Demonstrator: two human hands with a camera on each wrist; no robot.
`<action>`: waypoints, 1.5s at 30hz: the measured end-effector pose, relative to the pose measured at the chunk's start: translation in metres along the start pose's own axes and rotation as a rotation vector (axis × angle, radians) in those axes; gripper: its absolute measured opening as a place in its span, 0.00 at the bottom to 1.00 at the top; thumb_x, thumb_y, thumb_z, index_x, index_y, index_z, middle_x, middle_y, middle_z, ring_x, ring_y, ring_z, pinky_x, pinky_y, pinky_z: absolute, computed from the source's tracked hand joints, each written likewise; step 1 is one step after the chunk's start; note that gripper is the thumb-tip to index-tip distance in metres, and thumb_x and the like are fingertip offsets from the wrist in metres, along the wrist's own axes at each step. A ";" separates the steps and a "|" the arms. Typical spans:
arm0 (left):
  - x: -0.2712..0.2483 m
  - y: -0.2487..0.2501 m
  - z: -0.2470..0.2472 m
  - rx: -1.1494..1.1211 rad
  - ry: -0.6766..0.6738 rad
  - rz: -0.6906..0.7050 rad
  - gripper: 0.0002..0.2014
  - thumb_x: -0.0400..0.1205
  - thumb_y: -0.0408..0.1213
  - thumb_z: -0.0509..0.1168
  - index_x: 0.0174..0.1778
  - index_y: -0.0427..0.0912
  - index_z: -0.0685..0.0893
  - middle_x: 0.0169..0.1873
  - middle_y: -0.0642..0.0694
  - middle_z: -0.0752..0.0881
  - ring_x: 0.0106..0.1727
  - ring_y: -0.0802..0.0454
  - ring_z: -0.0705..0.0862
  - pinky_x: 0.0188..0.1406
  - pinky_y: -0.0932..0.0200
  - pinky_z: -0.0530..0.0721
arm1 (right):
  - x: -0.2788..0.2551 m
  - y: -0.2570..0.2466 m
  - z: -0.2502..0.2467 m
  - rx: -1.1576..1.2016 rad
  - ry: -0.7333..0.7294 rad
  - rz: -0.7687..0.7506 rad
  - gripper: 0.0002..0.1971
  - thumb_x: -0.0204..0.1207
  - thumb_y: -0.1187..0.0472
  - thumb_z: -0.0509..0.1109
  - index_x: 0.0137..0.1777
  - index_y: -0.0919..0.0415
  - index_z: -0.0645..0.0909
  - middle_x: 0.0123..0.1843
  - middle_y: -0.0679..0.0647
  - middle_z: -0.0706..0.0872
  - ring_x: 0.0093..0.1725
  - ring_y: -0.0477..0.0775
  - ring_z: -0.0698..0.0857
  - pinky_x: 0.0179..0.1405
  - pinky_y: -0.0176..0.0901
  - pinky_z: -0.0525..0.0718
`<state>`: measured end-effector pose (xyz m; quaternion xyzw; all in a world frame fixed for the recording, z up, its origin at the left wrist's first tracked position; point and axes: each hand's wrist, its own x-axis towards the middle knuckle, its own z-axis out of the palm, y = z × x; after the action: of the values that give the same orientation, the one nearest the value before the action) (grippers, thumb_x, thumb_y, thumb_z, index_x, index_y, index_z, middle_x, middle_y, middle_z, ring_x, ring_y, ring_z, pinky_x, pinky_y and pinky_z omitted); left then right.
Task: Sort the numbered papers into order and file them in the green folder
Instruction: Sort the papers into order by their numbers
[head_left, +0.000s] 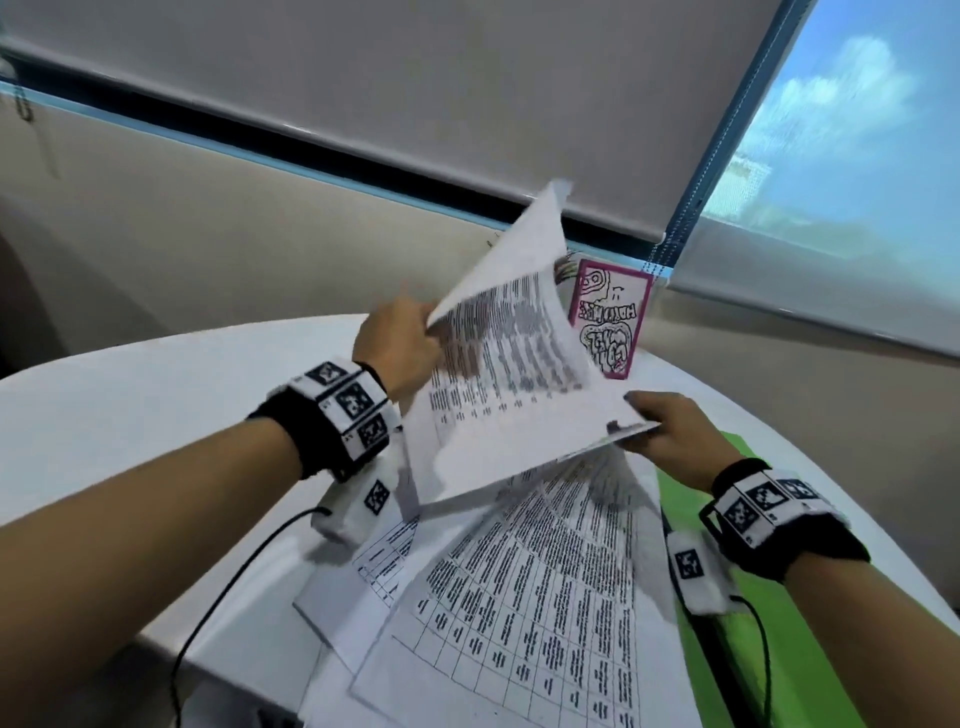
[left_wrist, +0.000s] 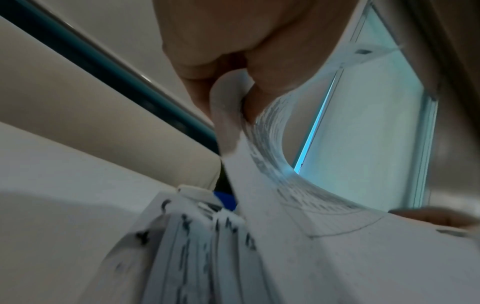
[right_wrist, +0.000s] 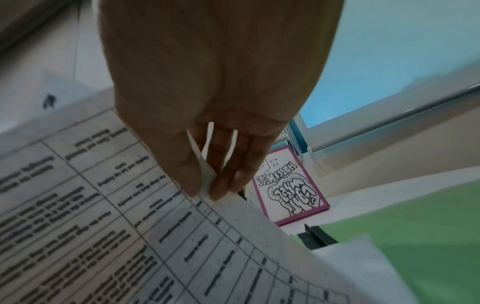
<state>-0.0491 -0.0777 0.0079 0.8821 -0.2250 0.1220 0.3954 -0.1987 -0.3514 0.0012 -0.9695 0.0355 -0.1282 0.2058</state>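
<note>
Above the counter (head_left: 130, 415) both hands pinch one printed sheet (head_left: 509, 395) — left hand (head_left: 400, 345), right hand (head_left: 670, 434) — other papers (head_left: 540, 597) lie loose, green folder (head_left: 779, 649) unfilled; sorting seems barely underway.

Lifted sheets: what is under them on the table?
Under the lifted sheets, held by the left hand and right hand, lie more printed pages, overlapping the green folder. The folder's covered part is hidden.

you have white paper sheets (head_left: 519, 415) printed with black gridded tables, a flat bright green folder (head_left: 769, 644), and a magenta-bordered black-and-white doodle card (head_left: 610, 317) at one o'clock.
</note>
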 end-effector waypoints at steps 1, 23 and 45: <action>-0.001 -0.005 0.010 0.040 -0.010 -0.011 0.07 0.83 0.36 0.64 0.48 0.41 0.88 0.43 0.34 0.89 0.49 0.34 0.86 0.40 0.52 0.76 | -0.003 -0.001 -0.006 0.048 0.011 -0.010 0.08 0.70 0.70 0.78 0.35 0.62 0.81 0.32 0.55 0.85 0.31 0.46 0.77 0.34 0.42 0.72; -0.062 0.007 0.040 -0.253 -1.044 -0.111 0.09 0.78 0.44 0.73 0.38 0.42 0.84 0.25 0.49 0.85 0.20 0.54 0.83 0.21 0.63 0.80 | 0.015 -0.002 0.010 -0.053 -0.020 -0.051 0.09 0.73 0.54 0.78 0.42 0.58 0.84 0.56 0.44 0.85 0.55 0.53 0.82 0.50 0.41 0.76; -0.029 -0.022 0.017 0.484 -0.420 -0.034 0.21 0.81 0.48 0.67 0.25 0.42 0.73 0.27 0.47 0.76 0.37 0.43 0.80 0.35 0.58 0.74 | 0.022 0.014 0.042 -0.244 -0.097 0.051 0.05 0.76 0.56 0.73 0.42 0.55 0.83 0.40 0.48 0.87 0.39 0.52 0.82 0.39 0.43 0.75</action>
<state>-0.0630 -0.0684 -0.0287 0.9601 -0.2514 -0.0192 0.1212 -0.1671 -0.3505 -0.0363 -0.9912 0.0653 -0.0706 0.0911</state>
